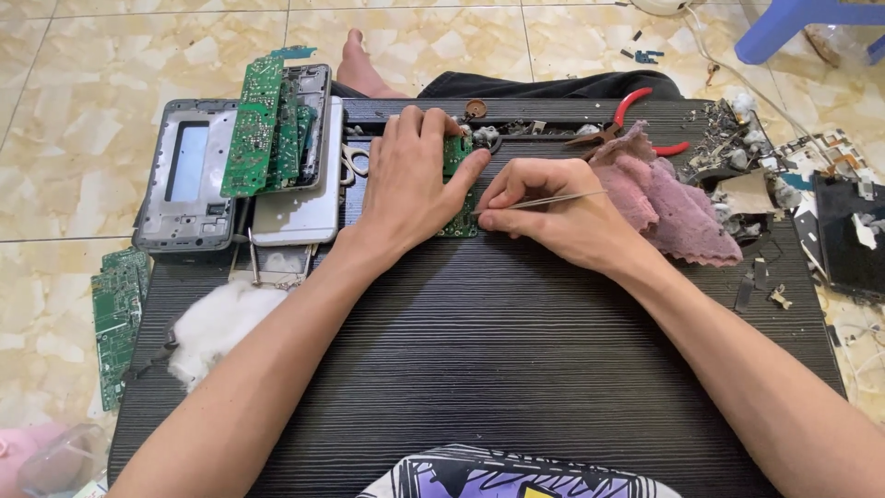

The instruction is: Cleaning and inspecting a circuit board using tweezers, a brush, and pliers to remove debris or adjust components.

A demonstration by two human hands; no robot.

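Observation:
My left hand point(410, 180) presses down on a small green circuit board point(457, 226) near the far edge of the black ridged board point(479, 360), fingers spread over it and thumb on its right side. My right hand point(553, 217) pinches thin metal tweezers point(553, 199); their tips touch the circuit board's right edge by my left thumb. Most of the circuit board is hidden under my left palm.
At the back left lie a grey phone frame point(189, 175), stacked green circuit boards point(267, 124) and a silver plate point(300, 212). Other items: scissors point(353, 161), white cotton point(217, 327), more green boards point(118, 318), pink cloth point(668, 207), red-handled pliers point(627, 120), broken phone parts point(820, 198), a blue stool point(802, 23).

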